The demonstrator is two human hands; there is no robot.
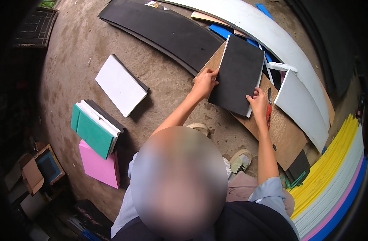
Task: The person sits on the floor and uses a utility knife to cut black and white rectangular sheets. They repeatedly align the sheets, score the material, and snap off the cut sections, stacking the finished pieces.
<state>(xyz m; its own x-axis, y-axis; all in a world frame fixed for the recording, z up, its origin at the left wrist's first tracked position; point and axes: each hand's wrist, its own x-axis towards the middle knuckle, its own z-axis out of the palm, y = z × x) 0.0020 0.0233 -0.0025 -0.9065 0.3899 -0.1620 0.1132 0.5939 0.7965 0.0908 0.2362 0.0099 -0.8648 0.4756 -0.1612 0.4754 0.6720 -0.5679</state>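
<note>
A stack of foam-like rectangular sheets (238, 74), black on top with white edges showing, lies on a brown wooden board (286, 138). My left hand (207, 83) is closed on the left edge of the stack, thumb on top. At its lower right edge my right hand (257, 101) pinches the border, fingers bent. Just right of that hand, a red-handled cutter (269, 111) with a dark blade rests on the board. A white sheet (294, 102) leans at the board's right side, with a crumpled white strip (282, 67) above it.
Left on the concrete floor (71, 60) lie a white-topped stack (120, 86), a green-topped stack (93, 130) and a pink stack (97, 164). Long black sheets (160, 34) and a big white sheet (248, 18) stretch behind. Yellow sheets (320, 164) are piled at right.
</note>
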